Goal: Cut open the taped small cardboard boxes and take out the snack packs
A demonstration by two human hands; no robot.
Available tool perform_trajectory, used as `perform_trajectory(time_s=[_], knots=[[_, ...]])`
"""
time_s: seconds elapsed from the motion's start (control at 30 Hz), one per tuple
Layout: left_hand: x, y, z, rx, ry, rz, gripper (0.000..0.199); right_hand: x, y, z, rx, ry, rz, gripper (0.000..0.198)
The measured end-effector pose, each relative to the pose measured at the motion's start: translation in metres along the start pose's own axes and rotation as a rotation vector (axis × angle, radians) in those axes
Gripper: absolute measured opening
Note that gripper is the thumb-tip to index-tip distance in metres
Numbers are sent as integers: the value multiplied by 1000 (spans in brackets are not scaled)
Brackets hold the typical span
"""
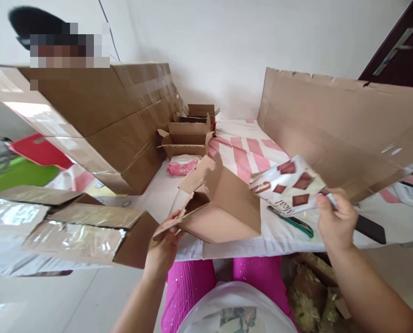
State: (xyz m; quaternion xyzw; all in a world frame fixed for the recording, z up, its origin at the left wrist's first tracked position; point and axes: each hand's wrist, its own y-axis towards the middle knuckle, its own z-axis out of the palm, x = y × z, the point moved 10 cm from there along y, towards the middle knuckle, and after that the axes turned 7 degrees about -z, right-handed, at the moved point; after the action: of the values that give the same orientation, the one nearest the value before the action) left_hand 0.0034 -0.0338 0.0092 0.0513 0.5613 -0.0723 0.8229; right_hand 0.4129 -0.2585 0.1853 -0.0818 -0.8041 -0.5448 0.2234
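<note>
My left hand [167, 231] grips a flap of an open cardboard box [223, 208], which tilts on its side near the table's front edge. In my right hand [338, 217] is a flat white printed packet [289, 185] with dark red diamond shapes and the word "Meal" on it, pinched at its right end. The packet is held in the air to the right of the box. Below it on the cloth lies a green-handled cutter [293, 224]. A black phone [370, 229] lies just past my right hand. The inside of the box is mostly hidden.
Several open cartons [187, 138] stand in a row at the back, with a pink-and-white packet [183, 165] before them. Tall cardboard walls [331, 129] flank the table. Closed boxes [85, 231] sit at left. A person in a dark cap [40, 23] is behind the left wall.
</note>
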Motion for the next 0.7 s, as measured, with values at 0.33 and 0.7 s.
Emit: perform_trajectory(time_s=[0.33,0.7], knots=[[-64,-16,9,-156,481,433,10,-24,-41,9,112,18,14,17],[-80,-43,65,-497,963,1036,77,4,-76,65,371,98,-179,10]])
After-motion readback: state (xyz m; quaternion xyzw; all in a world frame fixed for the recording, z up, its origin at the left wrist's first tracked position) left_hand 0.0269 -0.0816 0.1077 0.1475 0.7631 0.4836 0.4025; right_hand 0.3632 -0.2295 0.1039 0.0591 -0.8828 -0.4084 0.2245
